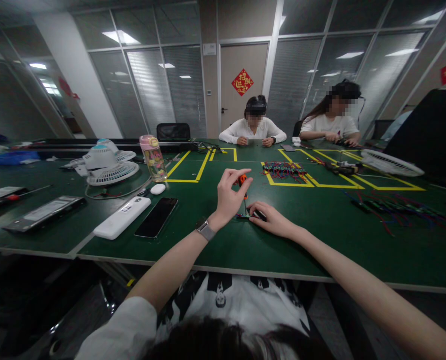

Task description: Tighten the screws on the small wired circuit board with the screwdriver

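My L hand [228, 196], fingers clamped on upright orange-blk screwdriver [243, 179]; R hand [274, 220] at small board [242, 216], can't tell if gripping. Clear btl [153, 160], pink lid, contents unclear.

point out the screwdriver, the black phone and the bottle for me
Screwdriver [243, 179]: head view, on the orange handle, between the fingers.
Black phone [156, 218]: head view, on the middle of the screen.
Bottle [154, 161]: head view, on the middle of the clear body.
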